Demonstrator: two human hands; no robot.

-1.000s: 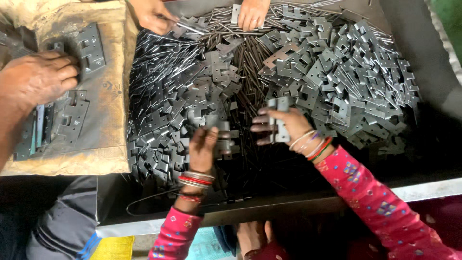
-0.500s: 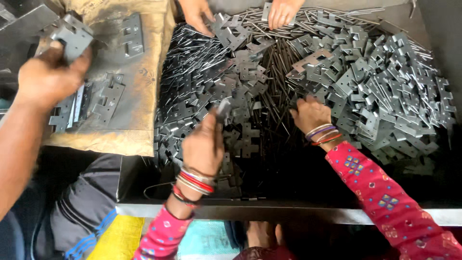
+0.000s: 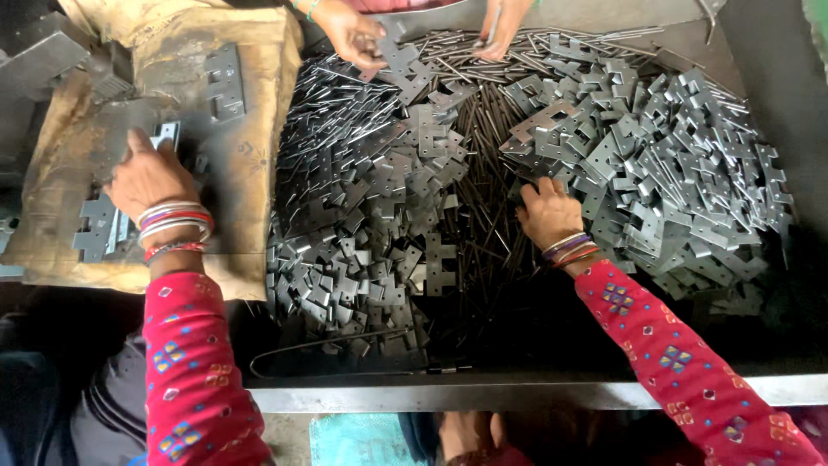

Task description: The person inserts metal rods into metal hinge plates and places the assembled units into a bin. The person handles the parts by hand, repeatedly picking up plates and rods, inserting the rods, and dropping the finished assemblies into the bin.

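My left hand (image 3: 151, 177), with bangles and a red patterned sleeve, lies palm down on a brown cloth-covered board (image 3: 250, 185). Its fingers close over a grey metal hinge plate (image 3: 164, 135) beside a small stack of hinge plates (image 3: 97, 229). My right hand (image 3: 548, 211) rests at the near edge of a big heap of grey hinge plates (image 3: 655, 164). Its fingertips are tucked in among the plates, so what they grip is hidden. A second heap of hinge plates (image 3: 371, 224) lies between my hands, over a layer of thin metal pins (image 3: 487, 121).
Another person's two hands (image 3: 349, 33) (image 3: 500, 22) pick at plates on the tray's far side. The dark metal tray has a steel front rim (image 3: 517, 393). A loose wire (image 3: 328, 345) lies near that rim. More hinge plates (image 3: 226, 82) sit on the cloth.
My left hand has moved from the middle heap leftward onto the cloth-covered board. My right hand stays at the right heap. The other person's hand that was on the cloth is gone from view.
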